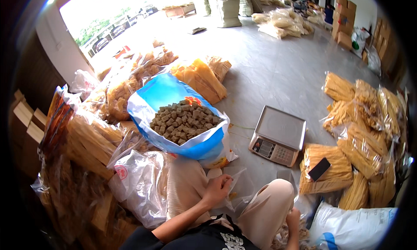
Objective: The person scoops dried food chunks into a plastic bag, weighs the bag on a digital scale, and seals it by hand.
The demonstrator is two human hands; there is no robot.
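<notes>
My left hand (pixel 218 189) is between my knees, its fingers closed on the edge of a clear plastic bag (pixel 243 180). The bag hangs thin and crumpled. Beyond my right knee, low in the view, is my right hand (pixel 293 216); its fingers look curled, and the knee hides part of them. Just below it lie pale shredded-looking pieces (pixel 282 240). Ahead of my left knee stands a blue and white sack (pixel 200 151), its mouth wide, full of small brown-green cubes (pixel 182 121). A digital scale (pixel 280 130) with a bare metal pan rests on the floor to its right.
Clear bags of yellow dried sticks (pixel 360 119) pile up at right, a black phone (pixel 319 169) on one bundle. A white sack (pixel 352 226) lies near right. More bagged yellow goods (pixel 95 141) crowd the left. Cardboard boxes (pixel 343 19) stand far right.
</notes>
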